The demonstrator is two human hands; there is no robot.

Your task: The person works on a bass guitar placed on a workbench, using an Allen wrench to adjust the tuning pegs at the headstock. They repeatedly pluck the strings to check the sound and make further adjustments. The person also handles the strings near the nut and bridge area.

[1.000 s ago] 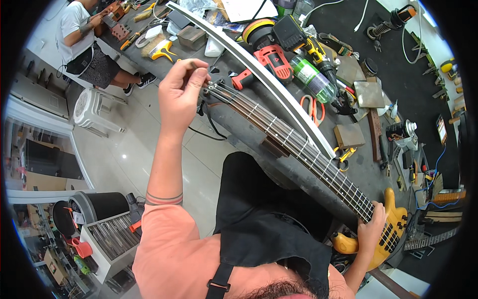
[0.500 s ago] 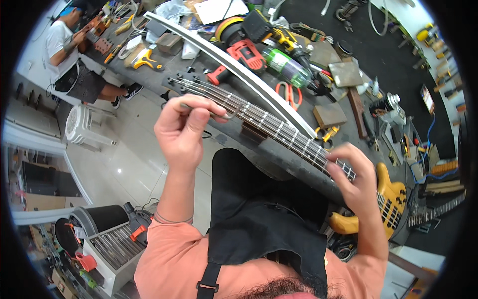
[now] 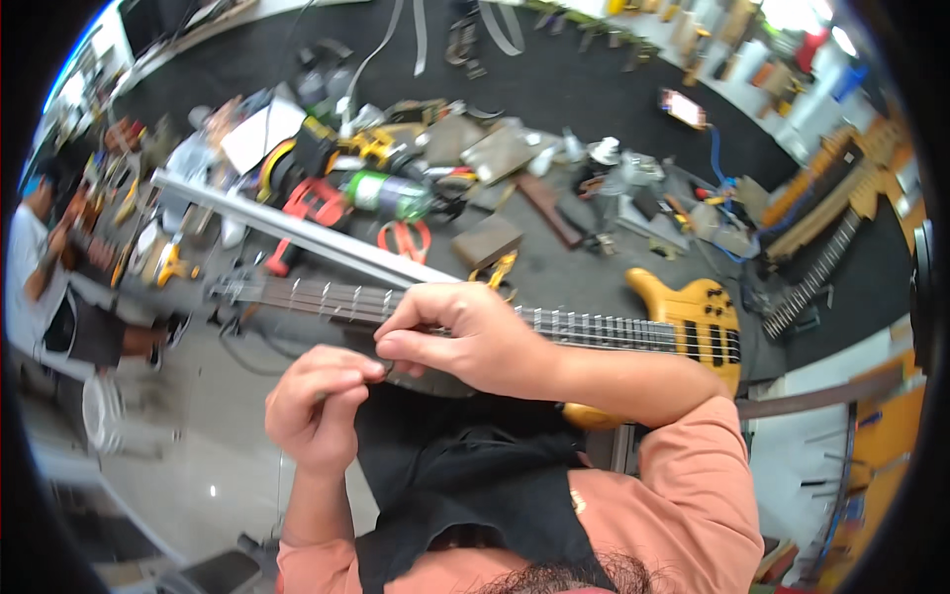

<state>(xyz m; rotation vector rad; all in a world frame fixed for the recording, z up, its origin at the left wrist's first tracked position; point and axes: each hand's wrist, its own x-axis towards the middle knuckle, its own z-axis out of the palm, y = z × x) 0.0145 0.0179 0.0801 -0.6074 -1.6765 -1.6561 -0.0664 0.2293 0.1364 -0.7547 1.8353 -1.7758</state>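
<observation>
Pinching a thin dark piece [image 3: 387, 367] between thumb and fingertips, the left hand [image 3: 317, 406] is nearly closed, left of centre and low in the frame. The right hand [image 3: 470, 337], at the centre, has its fingers curled and its thumb close to them; whether it grips anything I cannot tell. The 2 hands are close together, the right one covering part of the neck of 1 bass guitar [image 3: 594, 330], which stretches from left of centre to a yellow wooden body at the right of the frame

Just above the neck, 1 long white bar [image 3: 297, 233] slants from the upper left toward the right hand. Above it are 1 red power tool [image 3: 317, 203] and 1 green bottle [image 3: 391, 195], whose label is too blurred to read. Near the centre are 2 red-orange handle loops [image 3: 404, 241], 1 tan block [image 3: 487, 241] and 1 brown bar [image 3: 549, 210]

Farther out, 1 white sheet [image 3: 262, 137] lies at upper left. At upper right, 1 phone [image 3: 683, 107] has a lit screen, too small to read, near 1 blue cable [image 3: 714, 153]. At the right edge is 1 separate guitar neck [image 3: 819, 269]. At the left edge is 1 other person [image 3: 35, 252], above a white stool [image 3: 104, 414]
</observation>
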